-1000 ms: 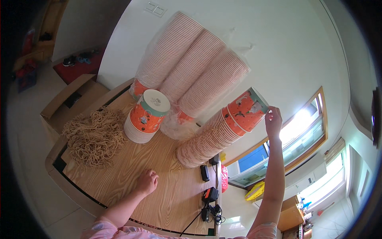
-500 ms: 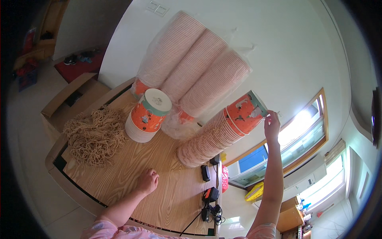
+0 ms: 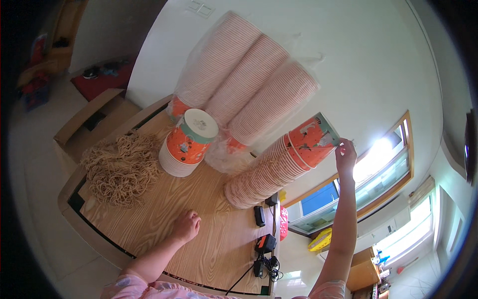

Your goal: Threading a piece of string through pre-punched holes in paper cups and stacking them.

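My right hand [image 3: 346,156] is raised to the top of a tall stack of upside-down paper buckets [image 3: 269,169]. Its fingertips pinch what looks like a thin twine cord beside the base of the topmost orange and green bucket [image 3: 305,138]. Tan twine runs along the near side of that stack. My left hand [image 3: 187,225] rests on the wooden table, its fingers curled in and nothing visible in them. Beyond it stands a shorter stack of the same buckets [image 3: 187,148], bottoms up. A tangled heap of tan twine [image 3: 122,169] lies to its left.
Three tall bucket stacks in clear plastic [image 3: 244,79] stand at the back by the wall. Along the right edge of the table [image 3: 224,249] are a black device [image 3: 259,216] and a black adapter [image 3: 266,243] with coiled cables. An open cardboard box [image 3: 89,117] stands beyond the left side.
The view has shifted slightly, so the scene sits a little further right. My right hand stays at the top of the stack; my left hand remains curled on the table.
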Demonstrator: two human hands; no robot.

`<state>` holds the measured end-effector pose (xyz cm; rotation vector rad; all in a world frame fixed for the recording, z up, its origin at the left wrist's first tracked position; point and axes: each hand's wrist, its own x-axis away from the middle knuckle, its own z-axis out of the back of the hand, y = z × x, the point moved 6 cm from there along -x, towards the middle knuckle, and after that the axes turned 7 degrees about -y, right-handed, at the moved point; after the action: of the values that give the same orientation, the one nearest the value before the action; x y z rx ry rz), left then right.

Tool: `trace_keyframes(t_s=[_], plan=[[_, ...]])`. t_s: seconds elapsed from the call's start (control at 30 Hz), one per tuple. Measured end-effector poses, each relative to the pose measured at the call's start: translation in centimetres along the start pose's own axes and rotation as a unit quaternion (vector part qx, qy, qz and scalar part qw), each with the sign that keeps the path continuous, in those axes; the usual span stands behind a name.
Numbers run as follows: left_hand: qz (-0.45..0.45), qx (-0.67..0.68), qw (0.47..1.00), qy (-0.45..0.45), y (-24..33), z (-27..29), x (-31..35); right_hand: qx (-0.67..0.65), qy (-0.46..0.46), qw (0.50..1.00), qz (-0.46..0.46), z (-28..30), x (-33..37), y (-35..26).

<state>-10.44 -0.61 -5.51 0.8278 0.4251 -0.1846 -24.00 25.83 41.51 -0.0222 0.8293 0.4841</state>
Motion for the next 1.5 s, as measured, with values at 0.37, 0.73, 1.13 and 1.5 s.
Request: trace_keyframes(t_s=[0.37, 0.73, 1.13, 1.5], plan=[[0.007, 0.006, 1.000, 0.001, -0.3, -0.7, 0.0, 0.007, -0.015, 1.000, 0.014, -0.6, 0.5, -0.3], [0.026, 0.030, 0.999, -0.017, -0.1, -0.5, 0.3, 0.133, -0.147, 0.980, 0.034, -0.6, 1.9, -2.3], [-0.010, 0.013, 1.000, -0.022, 0.7, 0.3, -0.2, 0.068, -0.120, 0.990, -0.013, -0.9, 2.0, -1.8], [0.023, 0.019, 0.998, -0.047, 0.3, 0.3, -0.7, 0.026, 0.110, 0.994, -0.012, -0.8, 3.7, -7.3]])
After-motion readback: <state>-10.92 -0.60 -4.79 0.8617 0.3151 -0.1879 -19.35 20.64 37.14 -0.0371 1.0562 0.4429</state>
